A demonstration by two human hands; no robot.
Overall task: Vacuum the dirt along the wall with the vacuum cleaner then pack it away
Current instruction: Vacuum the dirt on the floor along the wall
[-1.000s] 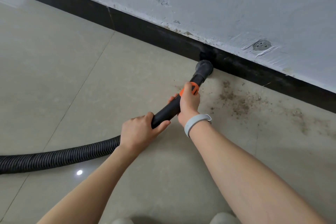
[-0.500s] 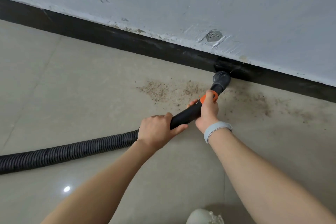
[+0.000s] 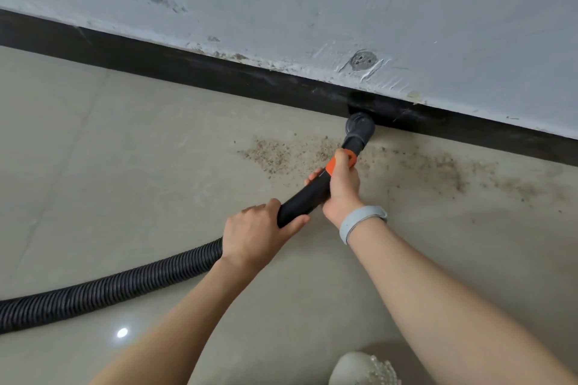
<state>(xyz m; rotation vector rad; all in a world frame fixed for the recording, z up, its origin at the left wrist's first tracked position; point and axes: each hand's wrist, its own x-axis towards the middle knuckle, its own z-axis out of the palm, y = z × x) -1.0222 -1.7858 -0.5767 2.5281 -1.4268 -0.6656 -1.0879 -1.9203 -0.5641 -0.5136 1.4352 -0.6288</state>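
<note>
Underfoot, beige tile floor [image 3: 131,141], dirt [image 3: 275,156] beside black skirting [image 3: 187,69]

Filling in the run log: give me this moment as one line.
phase: vacuuming | left hand: holds tube | right hand: holds tube near orange ring | nozzle: at baseboard | dirt: left on floor

We see both forearms bare, no sleeves reaching them. A pale grey wristband [image 3: 359,222] circles our right wrist, just behind the fingers, smooth and plain with no marking showing.
</note>
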